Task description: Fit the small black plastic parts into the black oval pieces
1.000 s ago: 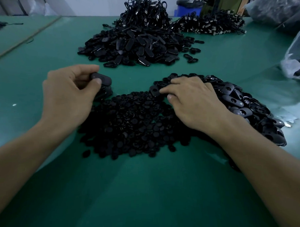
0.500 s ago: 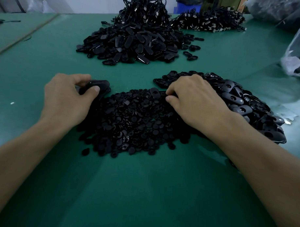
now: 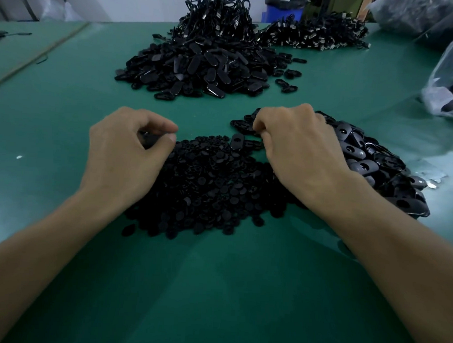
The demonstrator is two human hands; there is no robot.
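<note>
Where the green table spreads, a far heap and a bag lie beyond.
Left hand pinches a dark piece over the small parts; right hand curls at the edge of the ovals, its grip hidden.

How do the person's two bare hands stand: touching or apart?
Apart. The head view shows small black plastic parts and green table between the left hand and the right hand.
</note>
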